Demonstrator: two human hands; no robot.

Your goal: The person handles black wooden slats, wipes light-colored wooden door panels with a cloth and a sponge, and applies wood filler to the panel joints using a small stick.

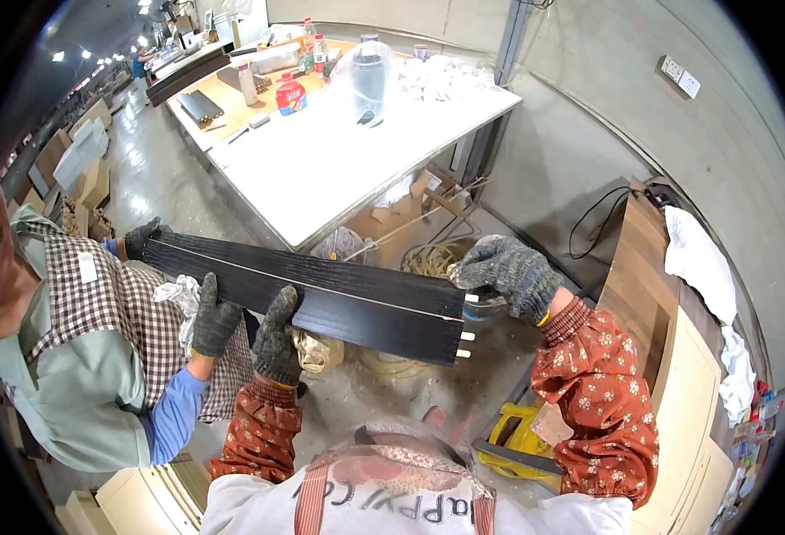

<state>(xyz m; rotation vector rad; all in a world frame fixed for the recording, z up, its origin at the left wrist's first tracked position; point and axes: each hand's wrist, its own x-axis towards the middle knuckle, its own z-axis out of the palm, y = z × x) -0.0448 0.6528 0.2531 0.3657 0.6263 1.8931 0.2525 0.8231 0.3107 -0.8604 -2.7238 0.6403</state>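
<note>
Between two workers: one black panel (308, 290), four gloves.

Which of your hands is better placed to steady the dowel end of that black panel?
Right, I'd judge. The right hand already grips the black panel at its end beside the wooden dowels. The left hand holds the lower edge near mid-length, beside a co-worker's gloved hand.

Counted four gloved hands on the dark panel (308, 285): own left hand (276, 339) and right hand (508, 272), plus a co-worker's two. Saw three wooden dowels (466, 337) at the panel's right end. Behind the panel, one white table (339, 169), one red-labelled bottle (291, 94).
</note>
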